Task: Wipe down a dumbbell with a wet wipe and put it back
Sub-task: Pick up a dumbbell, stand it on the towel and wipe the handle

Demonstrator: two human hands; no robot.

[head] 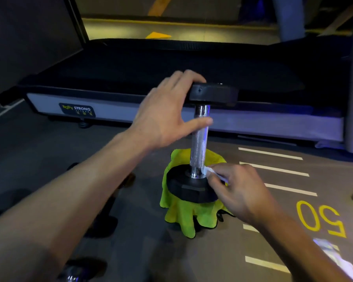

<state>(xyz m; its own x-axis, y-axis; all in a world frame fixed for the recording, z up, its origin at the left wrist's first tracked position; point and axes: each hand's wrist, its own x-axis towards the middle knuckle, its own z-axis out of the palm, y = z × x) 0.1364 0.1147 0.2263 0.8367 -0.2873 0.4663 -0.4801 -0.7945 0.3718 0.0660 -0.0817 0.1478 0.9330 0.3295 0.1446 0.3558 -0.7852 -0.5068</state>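
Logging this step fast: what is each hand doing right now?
Left hand: open, fingers steadying the upright dumbbell at its top head.
Right hand: pinching the wet wipe against the handle's base.

One dumbbell stands upright at the centre, on one yellow-green cloth. One white wet wipe shows. Two hands: the left hand and the right hand. At seven o'clock lies one further dumbbell, partly seen. One treadmill at twelve o'clock.
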